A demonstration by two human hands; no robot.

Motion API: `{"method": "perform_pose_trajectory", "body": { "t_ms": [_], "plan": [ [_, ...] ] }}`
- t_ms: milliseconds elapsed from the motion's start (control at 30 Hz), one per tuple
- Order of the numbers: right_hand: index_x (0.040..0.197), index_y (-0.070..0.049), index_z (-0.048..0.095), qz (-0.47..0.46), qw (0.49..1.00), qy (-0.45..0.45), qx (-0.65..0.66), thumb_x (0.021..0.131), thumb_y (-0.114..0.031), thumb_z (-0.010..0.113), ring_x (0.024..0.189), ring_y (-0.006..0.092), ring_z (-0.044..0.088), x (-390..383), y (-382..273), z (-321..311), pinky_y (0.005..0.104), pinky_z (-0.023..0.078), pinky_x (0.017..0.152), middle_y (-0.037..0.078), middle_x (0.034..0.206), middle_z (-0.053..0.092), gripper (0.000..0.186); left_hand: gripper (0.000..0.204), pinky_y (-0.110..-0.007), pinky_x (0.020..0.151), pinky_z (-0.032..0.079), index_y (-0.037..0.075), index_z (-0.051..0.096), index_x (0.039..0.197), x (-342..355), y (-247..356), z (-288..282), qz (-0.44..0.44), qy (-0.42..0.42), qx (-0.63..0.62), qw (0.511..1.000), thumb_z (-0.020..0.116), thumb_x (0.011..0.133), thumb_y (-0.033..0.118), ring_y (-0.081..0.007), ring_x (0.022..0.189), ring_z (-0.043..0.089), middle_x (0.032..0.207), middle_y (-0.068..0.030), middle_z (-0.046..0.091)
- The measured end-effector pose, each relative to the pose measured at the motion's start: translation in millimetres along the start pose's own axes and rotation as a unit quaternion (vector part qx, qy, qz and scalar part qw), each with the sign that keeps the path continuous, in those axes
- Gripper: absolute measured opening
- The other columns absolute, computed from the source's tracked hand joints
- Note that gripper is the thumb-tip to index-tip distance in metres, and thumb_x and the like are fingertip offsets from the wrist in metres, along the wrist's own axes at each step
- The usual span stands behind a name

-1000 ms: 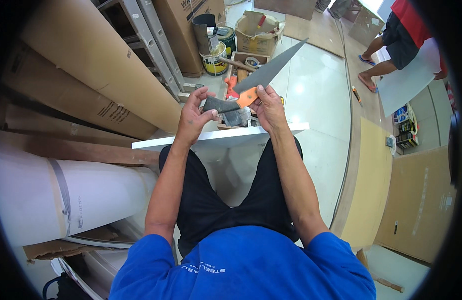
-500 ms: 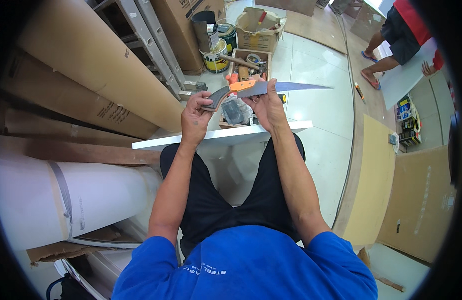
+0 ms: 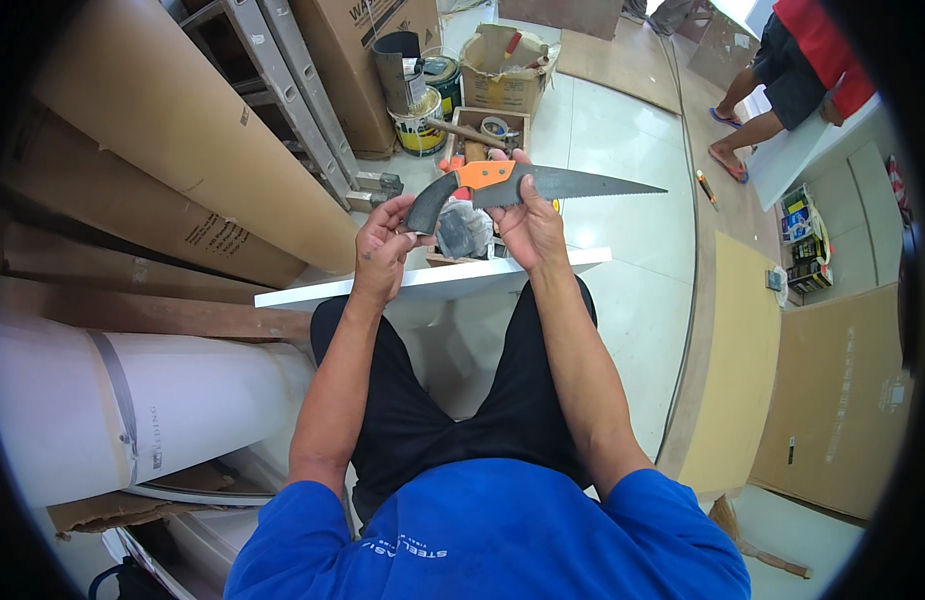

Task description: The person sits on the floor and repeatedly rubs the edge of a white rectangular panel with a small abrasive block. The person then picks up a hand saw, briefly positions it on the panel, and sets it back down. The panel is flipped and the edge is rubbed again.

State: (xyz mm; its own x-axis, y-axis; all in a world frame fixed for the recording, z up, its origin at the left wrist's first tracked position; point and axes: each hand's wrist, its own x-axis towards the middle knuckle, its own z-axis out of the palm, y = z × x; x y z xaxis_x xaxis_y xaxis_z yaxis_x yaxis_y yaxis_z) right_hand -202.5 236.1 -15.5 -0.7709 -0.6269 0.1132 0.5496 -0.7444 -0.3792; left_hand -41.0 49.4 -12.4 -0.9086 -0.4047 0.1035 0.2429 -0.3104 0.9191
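Both hands on a hand saw, held above the white board

Presently, hand saw (image 3: 527, 185) held level in front of the seated person, above the far edge of the white board (image 3: 432, 282) that lies across the lap. Landmark: the saw.

Left hand (image 3: 384, 245): at the saw's dark grey grip end, which curves down and to the person's left. Fingers curled, thumb and fingertips pinching the tip of the grip. Hand mostly closed, not spread.

Right hand (image 3: 527, 222): under the saw at the join of orange handle section and blade. Fingers wrapped up behind the blade, fingertips showing above its back edge; thumb side against the near face. Closed grasp, firm contact.

Saw: orange mid-section, grey toothed blade tapering to a point out to the person's right, teeth along the lower edge. Blade free in air beyond the right hand, touching nothing.

Around the saw: directly behind and below it, a wooden tool crate (image 3: 482, 135) on the tiled floor, with a hammer and tape roll inside. Beyond that, paint cans (image 3: 422, 110) and an open cardboard box (image 3: 502, 75). To the saw's left, leaning cardboard cartons (image 3: 172, 140) and an aluminium ladder (image 3: 302, 100). Far right of the blade tip, another person's legs (image 3: 752, 130) beside a white panel, well apart from the saw.
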Motion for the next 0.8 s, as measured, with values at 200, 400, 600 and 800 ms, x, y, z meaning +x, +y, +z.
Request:
{"method": "perform_pose_trajectory", "body": {
  "t_ms": [200, 400, 600, 800],
  "plan": [
    [0.157, -0.014, 0.046, 0.012, 1.0, -0.013, -0.024, 0.112, -0.028, 0.058, 0.153, 0.0337, 0.049, -2.6, -1.1, 0.9, 0.0555, 0.048, 0.125, 0.013, 0.165, 0.048, 0.049, 0.057, -0.044, 0.1, 0.062, -0.002, 0.052, 0.151, 0.0, -3.0, -7.3, -0.011, -0.01, -0.008, 1.0, 0.055, 0.094, -0.004, -0.034, 0.121, 0.072, 0.143, -0.0196, 0.065],
    [0.154, -0.013, 0.049, 0.007, 1.0, -0.006, -0.003, 0.105, -0.025, 0.072, 0.151, 0.033, 0.052, -1.7, 0.8, -3.7, 0.0539, 0.049, 0.123, 0.012, 0.159, 0.056, 0.056, 0.052, -0.042, 0.098, 0.064, -0.003, 0.053, 0.15, 3.0, -8.8, -11.6, -0.015, -0.011, -0.031, 0.999, 0.058, 0.098, -0.002, -0.0324, 0.119, 0.073, 0.141, -0.0192, 0.066],
    [0.152, -0.011, 0.05, 0.006, 1.0, -0.006, -0.002, 0.106, -0.025, 0.07, 0.149, 0.0322, 0.054, -3.6, -0.4, 0.3, 0.0513, 0.052, 0.122, 0.013, 0.16, 0.055, 0.051, 0.051, -0.042, 0.098, 0.064, -0.005, 0.051, 0.149, 4.1, -5.4, -9.0, -0.023, -0.019, -0.023, 0.999, 0.056, 0.099, -0.002, -0.0321, 0.118, 0.074, 0.137, -0.0205, 0.068],
    [0.15, -0.012, 0.051, 0.012, 1.0, -0.003, -0.025, 0.108, -0.029, 0.068, 0.147, 0.0318, 0.056, -5.0, -1.2, 0.9, 0.0525, 0.052, 0.12, 0.013, 0.157, 0.058, 0.049, 0.048, -0.039, 0.091, 0.066, -0.006, 0.053, 0.146, 3.5, -7.1, -10.3, -0.034, -0.01, -0.018, 0.999, 0.058, 0.099, -0.002, -0.0313, 0.111, 0.076, 0.13, -0.0194, 0.07]
  ]
}}
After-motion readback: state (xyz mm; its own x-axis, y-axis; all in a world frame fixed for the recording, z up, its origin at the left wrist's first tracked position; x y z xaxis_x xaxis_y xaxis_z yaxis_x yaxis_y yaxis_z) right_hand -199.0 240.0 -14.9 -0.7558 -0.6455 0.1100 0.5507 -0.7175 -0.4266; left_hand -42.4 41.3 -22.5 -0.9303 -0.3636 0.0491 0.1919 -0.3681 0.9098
